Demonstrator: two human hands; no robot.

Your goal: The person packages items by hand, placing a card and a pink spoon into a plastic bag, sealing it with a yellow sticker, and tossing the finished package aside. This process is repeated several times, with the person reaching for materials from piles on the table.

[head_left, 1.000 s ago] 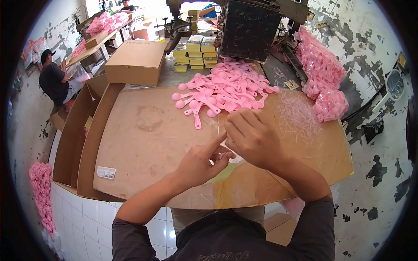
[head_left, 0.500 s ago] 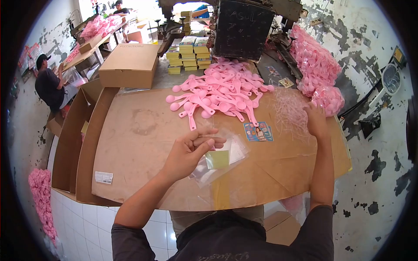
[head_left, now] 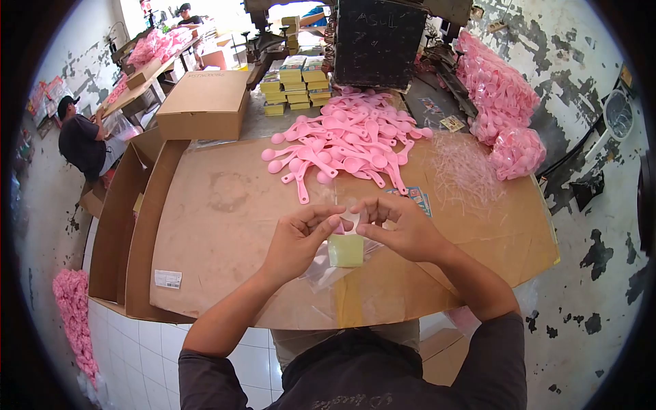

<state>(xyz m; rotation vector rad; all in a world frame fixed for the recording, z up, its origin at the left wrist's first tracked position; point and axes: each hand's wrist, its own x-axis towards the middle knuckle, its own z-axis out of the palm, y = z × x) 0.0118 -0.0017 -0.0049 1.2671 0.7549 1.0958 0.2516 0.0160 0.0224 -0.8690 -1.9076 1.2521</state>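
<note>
My left hand [head_left: 298,240] and my right hand [head_left: 403,229] meet over the cardboard work surface [head_left: 225,219]. Both pinch the top of a small clear plastic bag [head_left: 350,222]. A yellow-green card [head_left: 346,251] lies inside or under the bag, between my hands. More clear bags [head_left: 320,270] lie flat beneath it. A printed picture card [head_left: 414,196] peeks out just beyond my right hand. A heap of pink plastic spoons [head_left: 348,140] is spread at the far side of the cardboard.
A tuft of thin clear ties [head_left: 465,171] lies to the right. Filled pink bags [head_left: 502,109] pile up far right. A closed carton [head_left: 203,102] and stacked booklets [head_left: 295,85] stand behind. An open cardboard box [head_left: 119,219] is at left. A person [head_left: 82,140] sits far left.
My right hand came back from the ties at the right and joined my left hand on the bag. My left hand lifted the bag's top edge.
</note>
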